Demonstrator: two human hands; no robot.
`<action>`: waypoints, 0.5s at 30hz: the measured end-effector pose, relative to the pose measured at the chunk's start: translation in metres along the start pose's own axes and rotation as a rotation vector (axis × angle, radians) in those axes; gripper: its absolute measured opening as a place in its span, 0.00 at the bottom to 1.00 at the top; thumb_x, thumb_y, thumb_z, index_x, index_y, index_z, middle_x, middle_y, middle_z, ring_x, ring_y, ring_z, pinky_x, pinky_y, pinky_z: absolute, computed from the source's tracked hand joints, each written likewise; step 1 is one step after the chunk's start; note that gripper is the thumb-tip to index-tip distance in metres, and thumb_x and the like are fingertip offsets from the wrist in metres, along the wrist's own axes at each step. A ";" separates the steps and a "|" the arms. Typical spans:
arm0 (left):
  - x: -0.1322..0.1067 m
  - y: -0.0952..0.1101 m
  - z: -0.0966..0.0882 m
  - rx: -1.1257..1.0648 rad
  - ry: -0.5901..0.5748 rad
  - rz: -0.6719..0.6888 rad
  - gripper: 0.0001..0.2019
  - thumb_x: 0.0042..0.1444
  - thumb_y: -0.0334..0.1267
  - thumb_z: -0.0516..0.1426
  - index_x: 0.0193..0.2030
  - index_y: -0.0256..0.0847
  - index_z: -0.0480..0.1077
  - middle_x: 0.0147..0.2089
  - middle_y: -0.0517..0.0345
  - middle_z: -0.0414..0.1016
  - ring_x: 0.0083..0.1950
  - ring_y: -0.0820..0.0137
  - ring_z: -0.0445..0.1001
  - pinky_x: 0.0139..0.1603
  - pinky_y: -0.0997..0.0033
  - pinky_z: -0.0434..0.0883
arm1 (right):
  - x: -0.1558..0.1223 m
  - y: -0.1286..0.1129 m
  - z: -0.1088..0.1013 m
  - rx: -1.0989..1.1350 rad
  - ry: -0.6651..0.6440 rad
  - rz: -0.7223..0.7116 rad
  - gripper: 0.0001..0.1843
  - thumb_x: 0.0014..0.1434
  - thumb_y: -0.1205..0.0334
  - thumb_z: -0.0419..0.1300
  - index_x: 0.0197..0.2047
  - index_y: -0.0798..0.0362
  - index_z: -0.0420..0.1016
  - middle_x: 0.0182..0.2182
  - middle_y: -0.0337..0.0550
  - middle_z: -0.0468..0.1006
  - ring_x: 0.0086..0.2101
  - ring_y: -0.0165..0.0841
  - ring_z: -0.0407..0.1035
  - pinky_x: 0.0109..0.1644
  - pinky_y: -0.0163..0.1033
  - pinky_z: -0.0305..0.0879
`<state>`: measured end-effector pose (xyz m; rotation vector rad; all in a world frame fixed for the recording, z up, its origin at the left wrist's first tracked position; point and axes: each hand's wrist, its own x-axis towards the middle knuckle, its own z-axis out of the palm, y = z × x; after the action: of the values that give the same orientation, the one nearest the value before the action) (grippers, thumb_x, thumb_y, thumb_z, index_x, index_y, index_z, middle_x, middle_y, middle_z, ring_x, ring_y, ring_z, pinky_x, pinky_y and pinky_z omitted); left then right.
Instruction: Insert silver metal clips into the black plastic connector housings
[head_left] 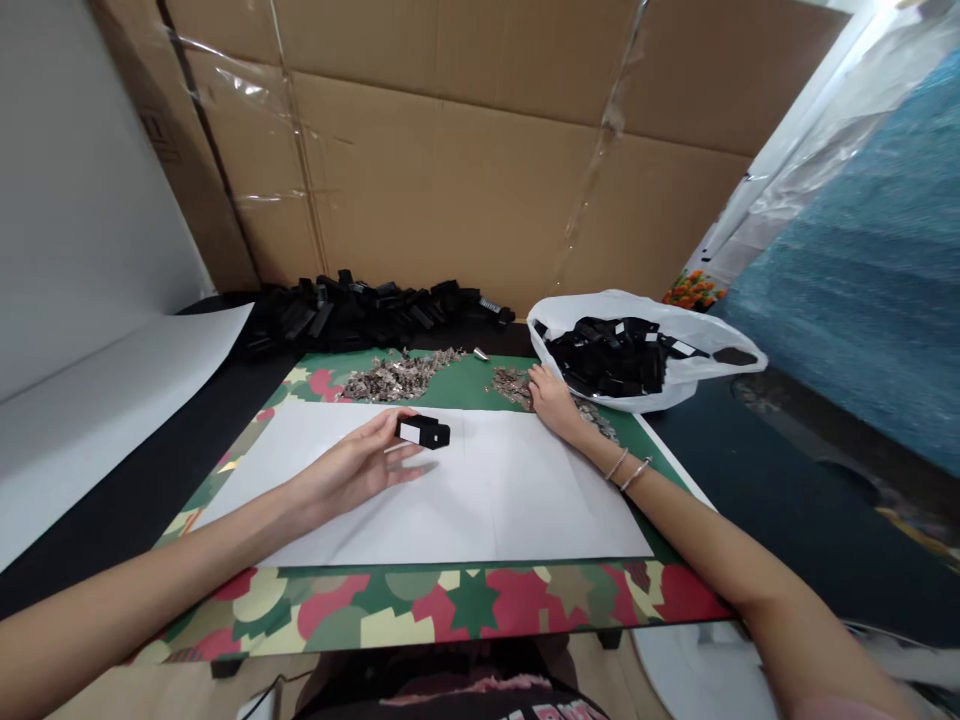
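Observation:
My left hand [358, 462] holds a small black block with a white label [423, 431] over a white sheet of paper [480, 500], fingers wrapped round it. My right hand [553, 398] reaches to a pile of small metal pieces [513, 384] at the sheet's far right corner, fingers curled down into them; what they pinch is hidden. Two thin bangles sit on that wrist.
A second heap of metal pieces [397, 377] lies behind the paper. A long pile of black blocks [360, 308] runs along the cardboard wall. A white plastic bag [600, 308] with more black blocks sits at the right. A patterned mat [465, 600] covers the table.

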<state>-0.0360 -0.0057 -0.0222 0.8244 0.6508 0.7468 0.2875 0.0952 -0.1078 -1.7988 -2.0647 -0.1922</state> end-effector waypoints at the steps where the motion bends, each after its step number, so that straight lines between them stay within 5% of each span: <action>1: -0.001 0.001 0.001 -0.012 -0.016 -0.015 0.07 0.61 0.38 0.53 0.46 0.44 0.66 0.50 0.51 0.73 0.48 0.64 0.74 0.48 0.61 0.72 | 0.000 0.001 0.000 0.007 0.001 0.003 0.17 0.62 0.59 0.55 0.53 0.55 0.65 0.53 0.49 0.67 0.50 0.39 0.65 0.52 0.52 0.64; 6: -0.001 0.001 0.002 -0.053 0.002 -0.063 0.13 0.63 0.34 0.51 0.54 0.42 0.60 0.53 0.41 0.71 0.47 0.62 0.76 0.43 0.67 0.75 | 0.000 0.003 0.001 0.050 -0.018 0.008 0.15 0.62 0.59 0.54 0.51 0.55 0.67 0.51 0.48 0.68 0.47 0.37 0.67 0.50 0.49 0.66; 15: 0.004 0.007 -0.002 -0.143 0.102 -0.215 0.16 0.64 0.36 0.48 0.57 0.35 0.61 0.50 0.39 0.74 0.42 0.65 0.78 0.38 0.72 0.77 | -0.002 0.005 -0.001 0.215 -0.012 0.078 0.15 0.61 0.59 0.55 0.50 0.56 0.68 0.51 0.48 0.69 0.50 0.38 0.65 0.53 0.52 0.62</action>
<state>-0.0374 0.0020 -0.0184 0.5781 0.7554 0.6342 0.2926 0.0940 -0.1087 -1.7482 -1.9367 0.0607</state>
